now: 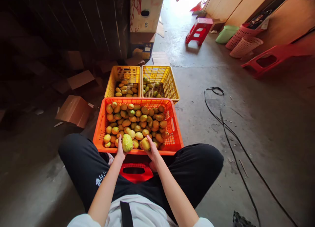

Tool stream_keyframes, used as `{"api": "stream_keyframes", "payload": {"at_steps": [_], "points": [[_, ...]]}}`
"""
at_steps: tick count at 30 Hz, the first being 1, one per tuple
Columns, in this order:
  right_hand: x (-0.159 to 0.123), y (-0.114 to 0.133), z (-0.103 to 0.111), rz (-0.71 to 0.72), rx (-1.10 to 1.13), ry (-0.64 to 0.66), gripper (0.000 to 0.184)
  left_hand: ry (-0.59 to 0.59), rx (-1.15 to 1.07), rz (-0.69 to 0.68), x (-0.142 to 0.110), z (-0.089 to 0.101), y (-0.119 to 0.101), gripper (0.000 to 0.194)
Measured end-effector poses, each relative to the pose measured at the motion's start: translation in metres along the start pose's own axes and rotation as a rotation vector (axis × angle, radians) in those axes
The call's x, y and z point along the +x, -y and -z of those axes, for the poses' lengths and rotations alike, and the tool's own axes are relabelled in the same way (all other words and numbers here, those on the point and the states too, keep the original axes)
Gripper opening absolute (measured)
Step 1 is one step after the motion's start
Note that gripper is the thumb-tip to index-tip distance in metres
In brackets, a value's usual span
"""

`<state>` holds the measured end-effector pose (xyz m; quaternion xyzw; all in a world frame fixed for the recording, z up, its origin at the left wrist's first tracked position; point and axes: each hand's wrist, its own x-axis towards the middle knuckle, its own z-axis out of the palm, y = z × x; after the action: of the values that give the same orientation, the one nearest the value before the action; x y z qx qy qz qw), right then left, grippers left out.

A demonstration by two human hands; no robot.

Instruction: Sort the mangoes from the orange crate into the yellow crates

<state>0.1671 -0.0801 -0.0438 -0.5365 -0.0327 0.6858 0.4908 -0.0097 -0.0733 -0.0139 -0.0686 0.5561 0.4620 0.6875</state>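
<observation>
An orange plastic crate [176,135] sits between my knees, filled with many oval yellow to brownish fruits [126,122] that look like lemons. At its near edge my left hand [120,152] is closed around a bumpy yellow-green lemon-like fruit [127,142], larger and brighter than most. My right hand [153,151] grips a smaller dull-yellow lemon-like fruit [145,144] above the pile. Two yellow crates stand just behind the orange one. The left yellow crate [110,81] contains several yellow-brown fruits, and the right yellow crate [173,86] several greener ones.
Cardboard boxes [74,111] lie on the floor at left, and a tall carton stack [146,15] rises behind the crates. Black cable [231,132] trails across the floor at right. Farther back are a red stool [199,30] and pink baskets [246,46].
</observation>
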Motion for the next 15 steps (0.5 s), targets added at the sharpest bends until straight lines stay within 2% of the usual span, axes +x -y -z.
{"api": "stream_keyframes", "payload": {"at_steps": [3, 7, 11, 15], "points": [[-0.007, 0.002, -0.004, -0.015, -0.044, -0.038, 0.031, 0.027, 0.079, 0.008, 0.002, 0.002, 0.002, 0.053], [-0.015, 0.005, -0.008, -0.006, -0.077, 0.014, 0.031, 0.010, 0.156, -0.051, 0.005, 0.003, 0.009, 0.051], [-0.015, 0.005, -0.009, -0.024, -0.077, 0.031, 0.034, 0.025, 0.178, -0.080, 0.006, 0.006, 0.012, 0.050], [-0.013, 0.005, -0.006, -0.070, -0.043, -0.011, 0.030, 0.000, 0.162, -0.086, 0.004, 0.006, 0.009, 0.039]]}}
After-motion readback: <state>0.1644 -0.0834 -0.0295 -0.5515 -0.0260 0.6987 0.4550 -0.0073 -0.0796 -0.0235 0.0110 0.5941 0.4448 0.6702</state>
